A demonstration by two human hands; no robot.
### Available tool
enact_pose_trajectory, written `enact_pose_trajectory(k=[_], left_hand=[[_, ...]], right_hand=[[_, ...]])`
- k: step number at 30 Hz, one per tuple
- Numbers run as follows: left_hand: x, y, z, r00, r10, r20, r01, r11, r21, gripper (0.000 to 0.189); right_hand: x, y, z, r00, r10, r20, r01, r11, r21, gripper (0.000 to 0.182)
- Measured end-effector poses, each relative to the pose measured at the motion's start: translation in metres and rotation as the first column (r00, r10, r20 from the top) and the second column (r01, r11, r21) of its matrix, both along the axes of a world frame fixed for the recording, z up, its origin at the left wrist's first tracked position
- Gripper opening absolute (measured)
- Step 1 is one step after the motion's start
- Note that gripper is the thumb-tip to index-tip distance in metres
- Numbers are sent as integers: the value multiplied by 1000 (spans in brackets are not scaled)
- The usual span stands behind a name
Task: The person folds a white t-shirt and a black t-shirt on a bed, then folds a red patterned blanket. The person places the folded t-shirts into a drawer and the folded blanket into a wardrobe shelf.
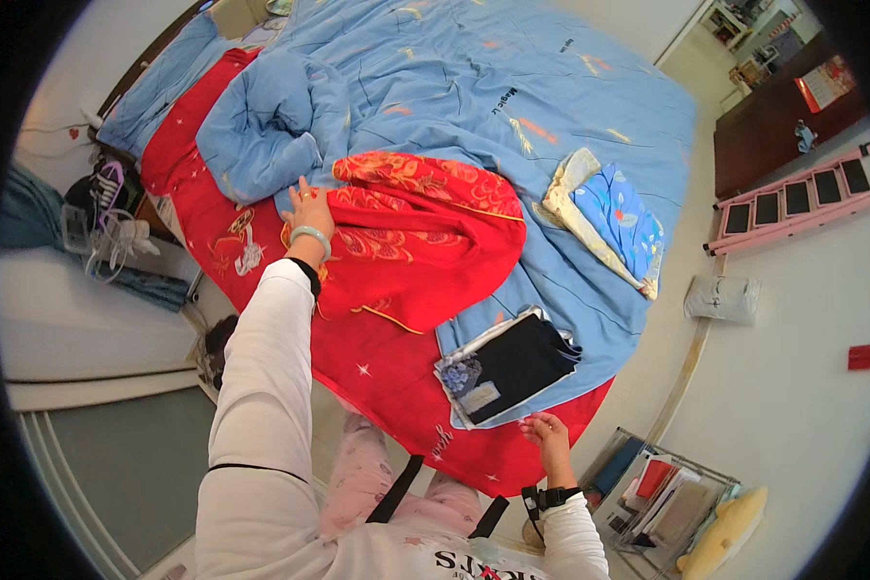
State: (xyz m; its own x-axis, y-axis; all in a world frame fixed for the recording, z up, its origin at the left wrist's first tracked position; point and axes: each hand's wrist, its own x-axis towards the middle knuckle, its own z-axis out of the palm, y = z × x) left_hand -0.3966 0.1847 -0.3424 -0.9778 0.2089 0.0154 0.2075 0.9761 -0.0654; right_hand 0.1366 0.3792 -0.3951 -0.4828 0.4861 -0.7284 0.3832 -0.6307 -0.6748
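A red garment-like cloth (pixel 471 250) with gold floral patterning and yellow piping lies loosely folded on the bed. My left hand (pixel 310 214), wearing a pale bangle, rests at its left edge with fingers apart; the thumb side is hard to make out. Beneath spread a blue printed duvet (pixel 435 80) and a red bedsheet (pixel 399 391). My right hand (pixel 549 433) is over the sheet at the near edge, its fingers bent together; whether they pinch anything is unclear. Just above it lies a flat package of folded black fabric (pixel 522 362) with a silvery wrapper.
A folded blue and cream floral cloth (pixel 616 217) lies at the bed's right. Along the right wall are a pink step ladder (pixel 797 199), a white plastic parcel (pixel 723 299) and a wire rack (pixel 667 493). At left, cables and a clear box (pixel 78 228) crowd a bedside stand.
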Motion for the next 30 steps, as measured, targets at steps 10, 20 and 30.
enact_pose_trajectory(k=[10,20,30], left_hand=[[30,-100,1,700,-667,255,361,639,679,20],[169,-172,46,265,-763,589,-299,516,803,28],[130,-199,7,380,-697,608,119,689,715,58]], right_hand=[[-179,-129,41,976,196,-94,-193,980,47,27],[-263,-204,63,958,281,55,-286,951,119,19],[-219,-182,112,961,-68,-268,77,997,22,32]])
